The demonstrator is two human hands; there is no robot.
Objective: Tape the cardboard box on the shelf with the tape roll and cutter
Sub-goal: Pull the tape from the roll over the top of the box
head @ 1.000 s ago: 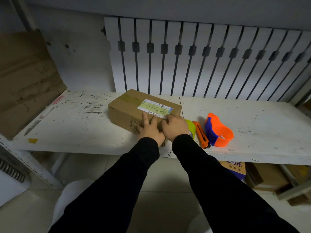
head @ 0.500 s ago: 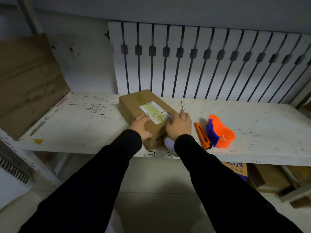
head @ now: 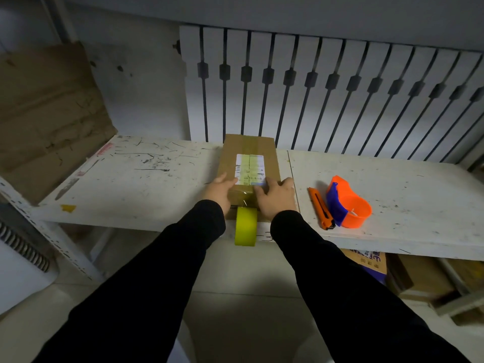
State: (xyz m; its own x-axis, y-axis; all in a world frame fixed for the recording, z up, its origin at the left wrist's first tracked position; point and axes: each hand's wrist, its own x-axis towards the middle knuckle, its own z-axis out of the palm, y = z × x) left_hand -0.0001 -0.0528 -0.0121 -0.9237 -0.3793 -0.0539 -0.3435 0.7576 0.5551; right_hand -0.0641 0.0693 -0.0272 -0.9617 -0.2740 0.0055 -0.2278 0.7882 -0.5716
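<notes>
Cardboard box [head: 248,163] sits at frame centre on the shelf [head: 146,195], pressed flat by left hand [head: 218,191] and right hand [head: 275,196], nothing gripped. Tape roll [head: 245,226] hangs off the front edge by its strip; peel-off likely if tugged. Cutter [head: 321,208] lies right, untouched.

Dim, cool light; sharp focus; wide-angle bending at edges; soft shadows under shelf [head: 392,195]
</notes>
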